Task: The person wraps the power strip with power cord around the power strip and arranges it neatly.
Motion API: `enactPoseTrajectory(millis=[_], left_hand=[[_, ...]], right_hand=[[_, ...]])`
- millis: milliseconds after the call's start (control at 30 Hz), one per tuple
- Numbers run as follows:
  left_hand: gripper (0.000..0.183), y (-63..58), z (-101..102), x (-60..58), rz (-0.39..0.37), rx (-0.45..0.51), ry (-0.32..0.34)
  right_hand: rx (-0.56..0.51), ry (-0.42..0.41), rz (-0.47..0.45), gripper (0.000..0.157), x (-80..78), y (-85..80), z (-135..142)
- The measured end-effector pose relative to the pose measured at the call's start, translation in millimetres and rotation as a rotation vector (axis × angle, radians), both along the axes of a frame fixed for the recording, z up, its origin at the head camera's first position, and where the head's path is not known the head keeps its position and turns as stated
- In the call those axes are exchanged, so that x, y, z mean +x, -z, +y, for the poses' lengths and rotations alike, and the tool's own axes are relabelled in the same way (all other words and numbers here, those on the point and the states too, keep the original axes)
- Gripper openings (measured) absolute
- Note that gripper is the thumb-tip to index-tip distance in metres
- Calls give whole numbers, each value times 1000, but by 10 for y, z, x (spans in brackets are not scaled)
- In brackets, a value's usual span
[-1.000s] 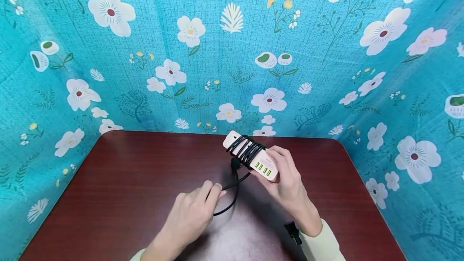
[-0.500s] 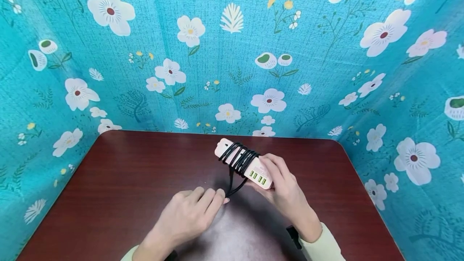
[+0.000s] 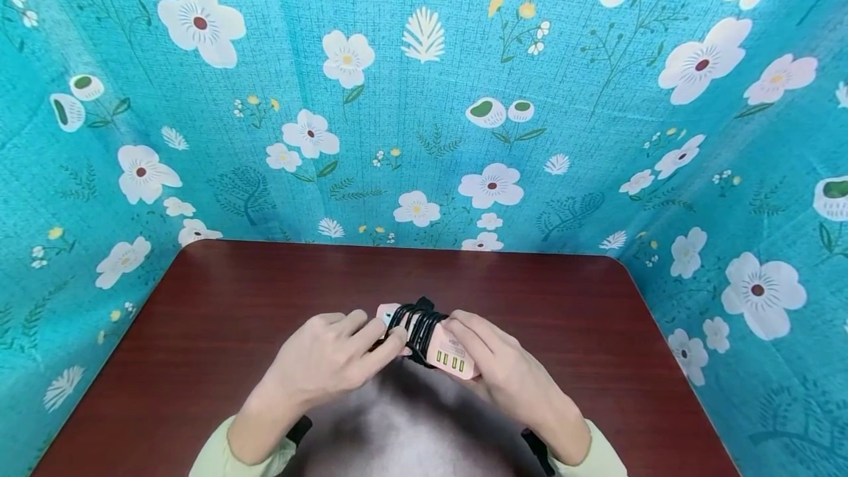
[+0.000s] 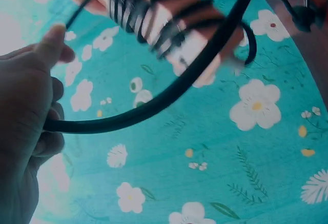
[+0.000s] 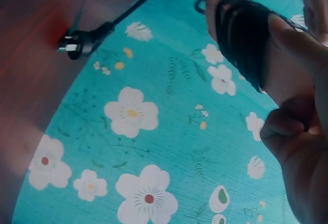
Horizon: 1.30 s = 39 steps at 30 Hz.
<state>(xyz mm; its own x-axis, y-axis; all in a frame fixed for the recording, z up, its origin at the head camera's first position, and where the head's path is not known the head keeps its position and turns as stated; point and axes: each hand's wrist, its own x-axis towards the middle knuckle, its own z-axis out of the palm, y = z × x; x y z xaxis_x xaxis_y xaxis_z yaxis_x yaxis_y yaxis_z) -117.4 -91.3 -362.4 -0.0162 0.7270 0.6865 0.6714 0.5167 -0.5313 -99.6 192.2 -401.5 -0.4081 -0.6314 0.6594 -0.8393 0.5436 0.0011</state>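
Observation:
In the head view, a pale pink power strip [image 3: 445, 361] with green USB ports is held above the table. Its black cable [image 3: 419, 330] is wound several times round the middle. My right hand [image 3: 513, 366] grips the port end, thumb on one face and fingers round the other in the right wrist view. My left hand [image 3: 331, 359] is at the far end, by the coils. In the left wrist view it holds the loose black cord [image 4: 169, 98], fingers curled on it. The cord's free end carries a black plug [image 5: 82, 44] with metal prongs, hanging away from the strip.
A dark reddish-brown table [image 3: 265, 293] lies below both hands, with a bright glare patch near its front. Blue floral cloth [image 3: 371, 138] hangs behind it and along both sides. Black straps [image 3: 538, 449] sit at the wrists.
The power strip has come down and to the left, nearer to me. My left hand has moved up against its coils. The loose cord between the hands is now mostly hidden in the head view.

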Motion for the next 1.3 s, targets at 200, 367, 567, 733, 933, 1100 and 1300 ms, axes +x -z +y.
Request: enactPoseTrajectory(millis=[200,367,567,733,933,1100,1300], left_hand=[[39,-32,5,-235,40,35,122],[56,34,51,-396,-31,103,238],[56,190,108,-523,-324,184,341],[50,347,135,-632,-533,264,437],[47,510,155,-702,-630,336,480],[45,602,226,-723,-735,386,591],[44,716,354,-696,-937,504,699]], right_hand=[[77,-22,-271,73,70,-106,21],[0,-215,-515,59,80,-96,-17],[-118,-338,-588,60,69,-67,-107],[-161,-350,-618,61,57,-58,-183],[-220,-386,-640,62,29,-31,-220],[-316,-422,-685,65,22,-12,-236],[-509,-433,-707,71,3,13,-290]])
